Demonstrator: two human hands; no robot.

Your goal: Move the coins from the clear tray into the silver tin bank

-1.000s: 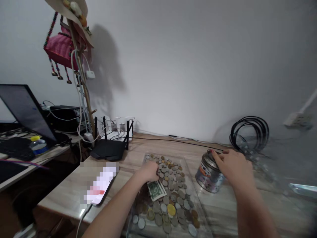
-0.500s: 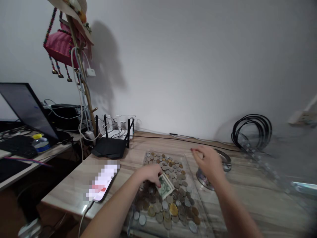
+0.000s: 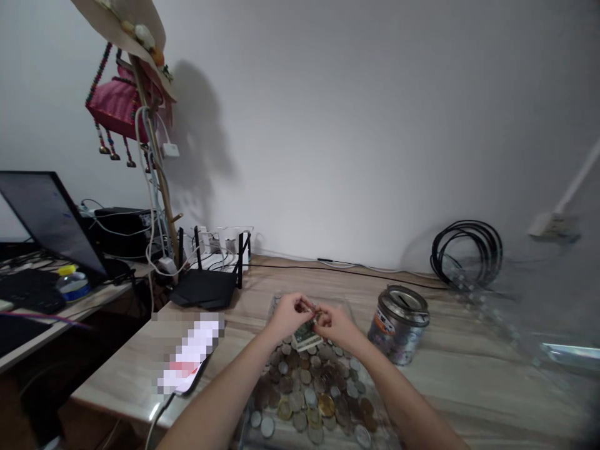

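Over a clear tray (image 3: 382, 400) of coins, both hands are together at a green banknote (image 3: 307, 337). My left hand (image 3: 291, 314) pinches its upper edge between thumb and fingers. My right hand (image 3: 336, 326) grips the note's upper right side, fingertips close to those of the left. Below the note, many loose coins (image 3: 304, 400) spread across the tray, silver, brown and a few golden. Right of my right forearm stands a metal coin tin (image 3: 398, 328), upright, with a slot in its lid.
A phone (image 3: 190, 356) on a cable lies at the table's left. Behind it sit a black router (image 3: 205, 287) and white cabled devices. A coiled black cable (image 3: 464, 250) leans at the back right, by clear plastic pieces. A monitor (image 3: 51, 219) stands far left.
My right hand has moved left from in front of the tin to the banknote and pinches it. The left hand has raised the note farther back. The tin now shows fully.
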